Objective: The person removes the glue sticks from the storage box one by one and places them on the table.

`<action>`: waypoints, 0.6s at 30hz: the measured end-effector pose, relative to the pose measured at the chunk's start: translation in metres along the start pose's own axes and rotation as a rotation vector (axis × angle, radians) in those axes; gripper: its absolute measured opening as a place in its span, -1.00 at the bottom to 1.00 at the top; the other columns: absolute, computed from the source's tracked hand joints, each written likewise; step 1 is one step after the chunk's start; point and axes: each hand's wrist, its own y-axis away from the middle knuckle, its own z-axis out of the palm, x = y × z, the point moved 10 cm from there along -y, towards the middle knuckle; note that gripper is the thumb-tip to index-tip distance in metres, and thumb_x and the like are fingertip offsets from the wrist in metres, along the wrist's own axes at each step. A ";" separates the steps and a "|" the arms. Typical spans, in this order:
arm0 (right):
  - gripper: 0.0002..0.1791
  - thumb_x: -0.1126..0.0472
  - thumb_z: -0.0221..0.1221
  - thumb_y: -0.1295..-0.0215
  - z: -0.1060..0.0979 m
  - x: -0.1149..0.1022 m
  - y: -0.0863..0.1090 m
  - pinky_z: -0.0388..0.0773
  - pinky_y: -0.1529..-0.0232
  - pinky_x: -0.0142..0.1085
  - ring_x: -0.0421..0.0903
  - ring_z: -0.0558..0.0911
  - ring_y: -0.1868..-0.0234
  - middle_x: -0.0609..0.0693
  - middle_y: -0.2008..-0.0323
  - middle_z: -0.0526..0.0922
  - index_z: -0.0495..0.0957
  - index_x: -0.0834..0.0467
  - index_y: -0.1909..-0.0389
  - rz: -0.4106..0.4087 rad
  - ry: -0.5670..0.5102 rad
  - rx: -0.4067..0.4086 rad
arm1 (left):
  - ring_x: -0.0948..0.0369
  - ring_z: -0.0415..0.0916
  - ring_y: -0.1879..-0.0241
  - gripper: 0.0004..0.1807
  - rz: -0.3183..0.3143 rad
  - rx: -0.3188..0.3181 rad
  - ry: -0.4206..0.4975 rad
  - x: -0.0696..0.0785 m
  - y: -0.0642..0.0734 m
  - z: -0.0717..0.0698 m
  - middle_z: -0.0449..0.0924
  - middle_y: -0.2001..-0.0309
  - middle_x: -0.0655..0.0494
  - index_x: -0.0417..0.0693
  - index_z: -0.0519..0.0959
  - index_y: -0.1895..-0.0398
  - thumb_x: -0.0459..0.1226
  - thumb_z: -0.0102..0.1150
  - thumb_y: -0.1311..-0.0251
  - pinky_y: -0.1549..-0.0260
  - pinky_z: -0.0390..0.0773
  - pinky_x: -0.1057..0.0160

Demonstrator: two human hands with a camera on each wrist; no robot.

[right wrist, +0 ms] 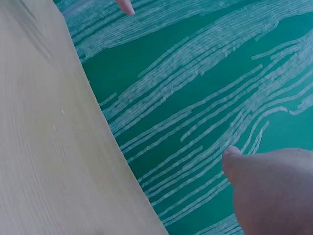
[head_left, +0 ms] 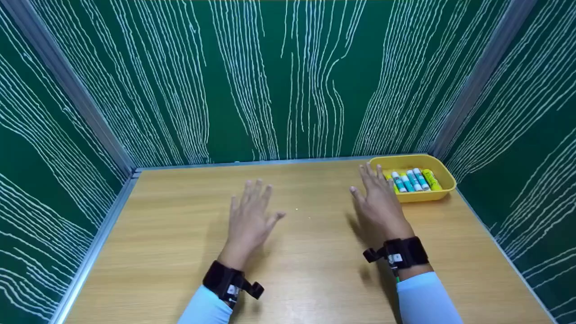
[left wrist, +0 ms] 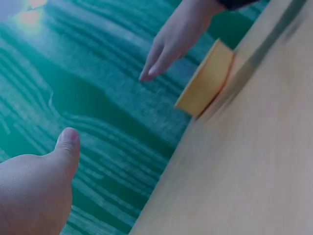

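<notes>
My left hand (head_left: 250,219) hovers over the middle of the table with its fingers spread, holding nothing. To the right, my right hand (head_left: 379,204) is also above the table, fingers extended. In the head view its fingertips overlap the left end of a yellow tray (head_left: 438,195); the left wrist view shows a gap between that hand and the tray (left wrist: 208,81). Inside the tray lie several small tubes resembling glue sticks (head_left: 417,179), some white and teal, others yellow. Part of the tray's left end is hidden behind the right hand.
The wooden table (head_left: 180,252) has a metal edge strip (head_left: 96,252) on its left. Green panels (head_left: 279,81) with wavy white lines enclose the back and both sides, joined by metal corner posts (head_left: 477,76). The tray stands in the back right corner.
</notes>
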 end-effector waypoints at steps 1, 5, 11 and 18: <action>-0.10 -0.35 -0.15 -0.83 -0.001 0.005 0.000 -0.40 -0.81 0.44 0.23 -0.38 -0.90 0.05 -0.90 -0.28 -0.21 -0.06 -0.91 0.016 -0.005 -0.001 | -0.04 -0.27 -0.91 0.01 0.020 -0.008 0.002 0.006 0.001 0.003 -0.17 -0.90 0.10 0.26 0.09 -0.89 0.51 -0.14 -0.56 -0.82 -0.16 -0.38; -0.06 -0.45 -0.25 -0.79 0.000 0.023 -0.001 -0.35 -0.81 0.46 0.23 -0.40 -0.90 0.04 -0.90 -0.29 -0.17 -0.05 -0.91 0.057 -0.010 -0.001 | -0.04 -0.22 -0.90 0.02 0.087 -0.047 -0.002 0.028 0.003 0.015 -0.15 -0.90 0.11 0.24 0.12 -0.88 0.52 -0.18 -0.55 -0.81 -0.13 -0.40; -0.01 -0.47 -0.28 -0.77 0.003 0.045 -0.003 -0.36 -0.80 0.48 0.33 -0.40 -0.88 0.13 -0.90 -0.33 -0.16 0.07 -0.90 0.104 -0.007 -0.024 | -0.03 -0.20 -0.90 -0.01 0.143 -0.114 -0.011 0.047 0.008 0.029 -0.12 -0.89 0.11 0.28 0.17 -0.87 0.52 -0.15 -0.55 -0.80 -0.10 -0.44; -0.15 -0.28 -0.26 -0.87 0.000 0.069 -0.004 -0.38 -0.79 0.46 0.38 -0.38 -0.87 0.21 -0.88 -0.30 -0.08 0.12 -0.89 0.182 -0.077 -0.035 | 0.00 -0.18 -0.90 -0.03 0.209 -0.168 -0.025 0.069 0.012 0.047 -0.08 -0.89 0.15 0.31 0.15 -0.87 0.43 0.08 -0.55 -0.80 -0.12 -0.45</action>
